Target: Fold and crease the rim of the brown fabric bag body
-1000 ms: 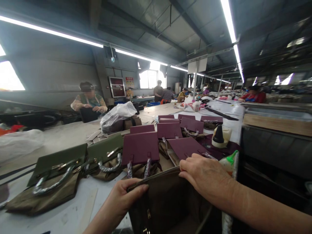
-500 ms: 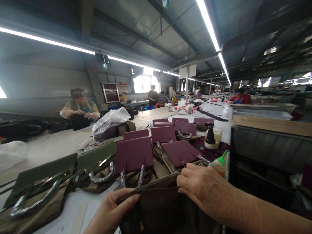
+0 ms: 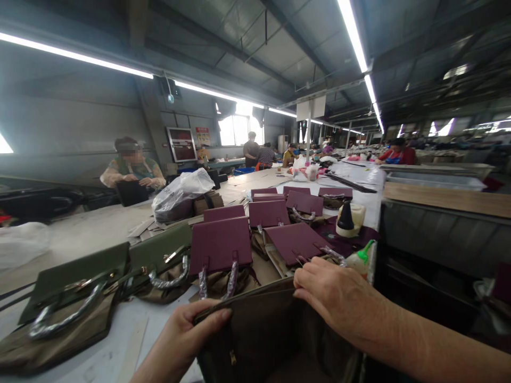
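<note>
In front of me a dark olive-brown bag lining (image 3: 271, 330) is held with its mouth facing up, and a small zipper pull (image 3: 233, 357) shows inside it. My left hand (image 3: 187, 335) pinches the left end of its rim, thumb on the inner side. Farther right, my right hand (image 3: 335, 290) is closed over the rim, its fingertips curled and partly hidden. Just beyond the rim stand maroon bag panels (image 3: 220, 244) with plastic-wrapped handles (image 3: 231, 279). Left of them lie green bag panels (image 3: 80, 276) with brown cloth and wrapped handles.
A bottle with a green nozzle (image 3: 361, 258) and a cream container with a black cone (image 3: 348, 219) stand at the table's right edge. A plastic-wrapped bundle (image 3: 181, 194) lies farther back. Across the table, a person (image 3: 131, 170) handles a dark piece. Grey bins (image 3: 439, 229) stand right.
The bag lining's mouth gapes a little wider, showing more of its inside. Both hands keep their grip, the right one shifted slightly up and right. The view has tilted slightly.
</note>
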Tool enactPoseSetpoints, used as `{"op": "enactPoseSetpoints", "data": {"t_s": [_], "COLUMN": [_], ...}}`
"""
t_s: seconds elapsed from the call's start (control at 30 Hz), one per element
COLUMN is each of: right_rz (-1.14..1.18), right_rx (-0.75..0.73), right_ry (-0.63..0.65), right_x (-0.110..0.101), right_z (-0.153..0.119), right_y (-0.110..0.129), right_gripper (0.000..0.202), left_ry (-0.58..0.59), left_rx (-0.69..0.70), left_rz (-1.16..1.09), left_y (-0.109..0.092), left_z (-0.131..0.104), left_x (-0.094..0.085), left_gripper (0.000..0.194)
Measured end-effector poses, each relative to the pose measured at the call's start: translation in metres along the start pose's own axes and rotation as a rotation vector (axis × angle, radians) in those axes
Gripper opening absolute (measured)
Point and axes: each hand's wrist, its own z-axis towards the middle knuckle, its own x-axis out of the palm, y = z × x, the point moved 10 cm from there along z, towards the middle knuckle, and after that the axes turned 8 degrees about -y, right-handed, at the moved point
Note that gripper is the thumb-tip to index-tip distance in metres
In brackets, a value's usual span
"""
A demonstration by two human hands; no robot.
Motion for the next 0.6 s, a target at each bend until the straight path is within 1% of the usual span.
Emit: {"op": "enactPoseSetpoints", "data": {"t_s": [0.2,0.27,0.47,0.6], "right_rz": [-0.034,-0.045,-0.088,-0.082], "right_rx": [0.076,0.076,0.082,0.087], "right_ry": [-0.082,-0.095,-0.091,-0.068], "right_x": [-0.009,-0.012,-0.012,-0.010], "right_z": [0.005,0.005,0.007,0.007], "right_y": [-0.002,-0.001,-0.001,-0.001], "right_gripper": [0.016,0.018,0.020,0.016], "left_ry": [-0.016,-0.015,-0.009,0.000], "left_rx": [-0.038,-0.039,-0.053,-0.045], "left_rz": [-0.038,-0.051,-0.074,-0.087], "left_y": [0.004,0.005,0.009,0.007], "left_z": [-0.005,-0.005,-0.004,-0.004], "left_x": [0.000,0.001,0.001,0.002], "left_gripper": [0.034,0.033,0.034,0.034]}}
